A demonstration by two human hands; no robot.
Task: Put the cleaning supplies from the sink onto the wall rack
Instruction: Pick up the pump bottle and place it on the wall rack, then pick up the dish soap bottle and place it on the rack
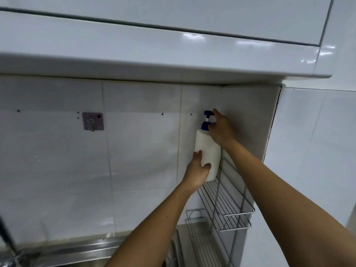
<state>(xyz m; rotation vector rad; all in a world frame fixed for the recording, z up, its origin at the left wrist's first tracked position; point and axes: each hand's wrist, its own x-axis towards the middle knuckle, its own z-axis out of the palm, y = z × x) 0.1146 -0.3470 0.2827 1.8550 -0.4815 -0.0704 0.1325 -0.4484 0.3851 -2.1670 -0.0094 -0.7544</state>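
A white pump bottle [209,149] with a blue pump head [206,120] stands upright at the far end of the upper shelf of a wire wall rack [225,205], in the corner of the tiled walls. My left hand [198,170] wraps around the bottle's lower body. My right hand [220,130] grips the bottle's neck just below the pump head, with the forefinger raised beside the pump. The bottle's base is hidden behind my left hand.
A lower wire shelf [200,234] hangs below the upper one. The steel sink rim [86,249] runs along the bottom, with a faucet [9,247] at the left. A purple adhesive hook [93,121] sticks to the back wall. A white cabinet [173,45] overhangs.
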